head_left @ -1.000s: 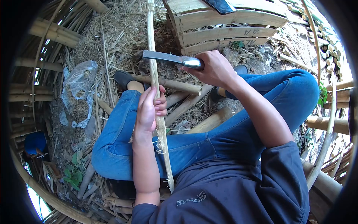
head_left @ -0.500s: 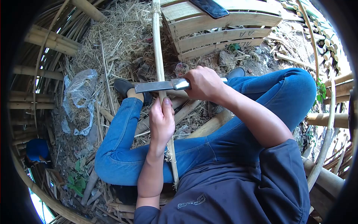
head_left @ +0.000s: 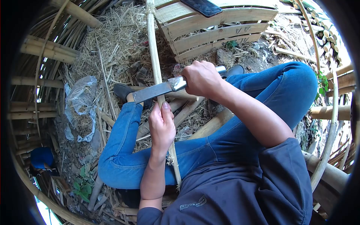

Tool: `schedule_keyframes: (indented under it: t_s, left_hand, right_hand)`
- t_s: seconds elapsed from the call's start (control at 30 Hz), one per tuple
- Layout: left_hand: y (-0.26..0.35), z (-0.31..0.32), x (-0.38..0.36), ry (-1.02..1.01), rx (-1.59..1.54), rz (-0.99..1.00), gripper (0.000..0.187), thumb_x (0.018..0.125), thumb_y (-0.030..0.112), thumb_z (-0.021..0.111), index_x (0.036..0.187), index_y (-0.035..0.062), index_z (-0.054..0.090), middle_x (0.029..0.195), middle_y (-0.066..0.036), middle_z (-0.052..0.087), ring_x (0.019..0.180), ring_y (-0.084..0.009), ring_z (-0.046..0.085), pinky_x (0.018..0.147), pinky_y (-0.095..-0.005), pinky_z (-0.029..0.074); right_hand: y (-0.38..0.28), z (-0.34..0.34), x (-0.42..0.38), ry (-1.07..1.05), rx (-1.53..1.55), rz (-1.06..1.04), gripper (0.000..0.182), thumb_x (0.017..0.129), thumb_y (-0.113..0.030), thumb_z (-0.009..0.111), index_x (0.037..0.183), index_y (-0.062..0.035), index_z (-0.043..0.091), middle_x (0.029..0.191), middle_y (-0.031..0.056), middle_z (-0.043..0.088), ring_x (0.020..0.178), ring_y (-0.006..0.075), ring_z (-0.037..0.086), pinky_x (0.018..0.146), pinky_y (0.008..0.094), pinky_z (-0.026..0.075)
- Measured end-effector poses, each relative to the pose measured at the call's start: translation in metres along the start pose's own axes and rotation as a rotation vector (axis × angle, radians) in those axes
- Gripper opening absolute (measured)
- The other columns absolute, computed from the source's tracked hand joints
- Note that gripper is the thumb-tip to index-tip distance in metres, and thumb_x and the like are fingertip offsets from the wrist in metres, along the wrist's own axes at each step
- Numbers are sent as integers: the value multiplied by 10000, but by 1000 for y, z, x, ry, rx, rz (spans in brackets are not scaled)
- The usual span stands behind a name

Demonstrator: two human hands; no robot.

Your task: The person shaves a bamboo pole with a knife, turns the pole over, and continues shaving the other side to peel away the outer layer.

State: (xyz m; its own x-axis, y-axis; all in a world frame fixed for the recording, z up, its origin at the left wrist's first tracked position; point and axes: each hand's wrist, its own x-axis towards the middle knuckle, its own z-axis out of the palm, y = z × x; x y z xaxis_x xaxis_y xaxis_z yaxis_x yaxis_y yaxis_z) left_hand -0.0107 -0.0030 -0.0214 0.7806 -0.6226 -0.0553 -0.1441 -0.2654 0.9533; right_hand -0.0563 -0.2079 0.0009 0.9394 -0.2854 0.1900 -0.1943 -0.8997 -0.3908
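Observation:
A long pale bamboo strip [head_left: 153,48] runs from the top of the view down across my thigh, with frayed fibres at its lower part. My left hand [head_left: 162,125] is closed around it, thumb lying along the strip just below the blade. In my right hand [head_left: 202,78] is the metal handle of a broad-bladed knife [head_left: 152,93]. Its flat, squared blade lies across the strip and touches or nearly touches it, tilted down to the left.
Ahead stands a wooden slatted crate [head_left: 221,30] with a phone [head_left: 202,6] on top. Dry straw [head_left: 112,41] and a crumpled plastic bag [head_left: 81,101] lie to the left. Cut bamboo poles [head_left: 326,37] are stacked at the far right. A blue object [head_left: 42,157] shows at lower left.
The knife has tilted: its blade end is lower and its handle end higher. My left hand keeps its hold on the strip. The whole view has shifted slightly.

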Motion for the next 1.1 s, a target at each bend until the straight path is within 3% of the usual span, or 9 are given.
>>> schedule_keyframes:
  t_s: [0.13,0.27,0.37,0.47,0.57,0.67,0.87,0.97,1.1]
  left_hand:
    - [18,-2,-3,25,14,-52,302,1068,203,441,845,11,512,584,-7,455,491,-74,408,455,-289,318]
    - [18,-3,-4,12,21,-79,300,1072,191,432,848,6,507,587,2,442,493,-59,395,452,-278,305]
    - [19,-2,-5,13,-13,-62,302,1074,198,433,847,11,503,587,12,434,496,-51,385,452,-272,303]
    - [14,0,-6,-16,-69,-42,283,1090,287,423,877,105,461,597,77,358,458,8,298,384,-197,236]
    - [14,-1,-6,-19,-72,-33,278,1090,287,423,883,106,464,598,77,359,459,8,299,385,-197,237]
    - [19,-2,-7,-8,-93,-87,314,1080,222,434,839,30,493,603,32,411,500,-31,354,442,-248,278]
    - [16,-5,-1,-33,-257,-177,292,1081,229,437,860,47,495,601,55,394,495,-12,346,422,-221,265]
    - [21,-10,1,42,-247,-261,269,1079,225,445,884,48,504,607,59,397,489,-9,346,415,-214,273]
    - [13,-11,-1,-5,-114,-108,268,1080,215,433,905,32,521,613,44,410,482,-27,352,424,-243,283]
  right_hand:
    - [3,-3,2,8,-33,6,127,623,-121,666,721,-56,713,694,215,664,679,408,675,667,473,561]
    - [3,-4,2,-3,-20,22,132,612,-127,674,718,-57,711,687,209,662,676,407,673,670,472,558]
    - [4,-7,2,24,-35,-13,118,663,-135,655,666,-28,705,679,239,661,673,418,691,662,473,572]
    - [3,-8,2,42,-36,-26,119,657,-136,655,671,-31,708,677,237,660,673,417,691,664,473,573]
    - [3,-9,3,50,-46,-22,121,651,-139,658,675,-32,710,678,236,661,674,413,692,662,472,572]
    - [5,-8,3,65,-48,-41,122,653,-141,658,675,-34,711,679,234,663,671,408,693,656,470,571]
    - [5,-4,4,55,-74,-51,131,674,-167,674,689,-44,715,682,220,670,673,396,697,661,464,575]
    - [-2,3,-4,-67,-64,-105,121,647,-187,684,705,-83,708,661,189,662,660,389,681,660,476,561]
    - [-2,11,-5,7,9,-13,116,642,-159,675,696,-60,700,664,198,658,667,401,677,658,466,563]
